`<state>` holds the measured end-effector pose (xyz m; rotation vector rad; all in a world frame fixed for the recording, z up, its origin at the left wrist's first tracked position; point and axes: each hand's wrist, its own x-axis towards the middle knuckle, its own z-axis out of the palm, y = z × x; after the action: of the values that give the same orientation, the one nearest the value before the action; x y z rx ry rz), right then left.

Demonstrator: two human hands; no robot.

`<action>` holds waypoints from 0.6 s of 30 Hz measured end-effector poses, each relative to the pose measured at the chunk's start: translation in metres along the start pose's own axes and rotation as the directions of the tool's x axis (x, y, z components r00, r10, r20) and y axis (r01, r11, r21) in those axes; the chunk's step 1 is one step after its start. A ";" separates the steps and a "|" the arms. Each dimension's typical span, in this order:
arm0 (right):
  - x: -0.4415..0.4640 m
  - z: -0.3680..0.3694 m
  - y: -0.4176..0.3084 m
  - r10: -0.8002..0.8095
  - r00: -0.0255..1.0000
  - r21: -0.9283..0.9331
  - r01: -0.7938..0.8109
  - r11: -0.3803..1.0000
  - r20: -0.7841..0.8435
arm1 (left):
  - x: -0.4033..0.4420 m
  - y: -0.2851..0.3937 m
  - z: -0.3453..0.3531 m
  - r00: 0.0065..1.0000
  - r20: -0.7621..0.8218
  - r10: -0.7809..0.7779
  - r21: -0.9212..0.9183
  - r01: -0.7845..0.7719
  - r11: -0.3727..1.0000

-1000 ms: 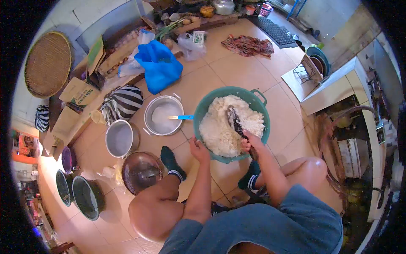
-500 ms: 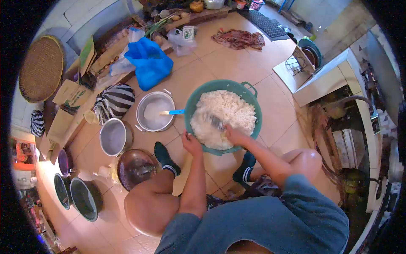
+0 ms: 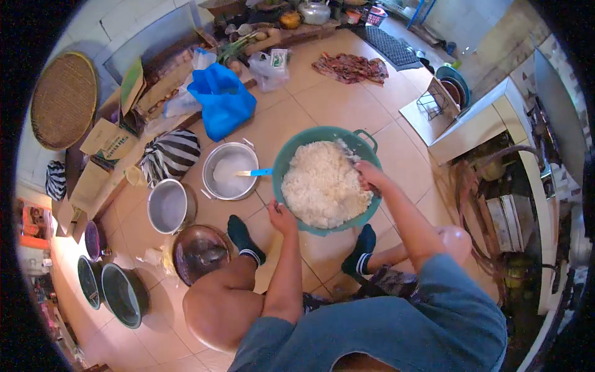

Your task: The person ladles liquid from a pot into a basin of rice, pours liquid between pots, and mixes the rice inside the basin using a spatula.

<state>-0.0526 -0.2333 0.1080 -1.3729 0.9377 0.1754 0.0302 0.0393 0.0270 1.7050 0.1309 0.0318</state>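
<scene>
A green basin full of white rice stands on the floor between my feet. My left hand is closed on the basin's near left rim. At the basin's right side my right hand is wrapped round the handle of a dark paddle, whose blade lies at the far right edge of the rice, partly blurred. Left of the basin is a metal pot with white contents and a blue-handled spatula, its handle reaching the basin's rim.
Another metal pot, a brown round basin and dark green tubs stand to the left. Beyond lie a blue bag, a striped bundle and a crumpled cloth. A low cabinet is at the right.
The paddle and my right hand have moved from the middle of the rice to the basin's far right side. My left hand stays at the rim. The camera view has shifted slightly.
</scene>
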 end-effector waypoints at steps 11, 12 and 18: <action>-0.053 0.078 0.076 -0.175 0.926 -0.722 0.371 0.583 0.334 | 0.001 -0.015 0.004 0.993 -0.083 0.080 0.081 -0.073 0.994; -0.069 0.068 0.067 -0.158 0.921 -0.667 0.369 0.647 0.356 | -0.001 -0.010 0.001 0.996 -0.066 0.068 0.052 -0.065 0.997; -0.103 -0.009 0.013 -0.015 0.998 -0.422 0.041 0.905 0.064 | -0.002 -0.006 -0.002 0.999 -0.022 0.029 0.013 -0.029 1.000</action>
<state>-0.1305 -0.1962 0.1664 -1.7709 0.8583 0.4157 0.0274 0.0413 0.0218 1.7200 0.1234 0.0714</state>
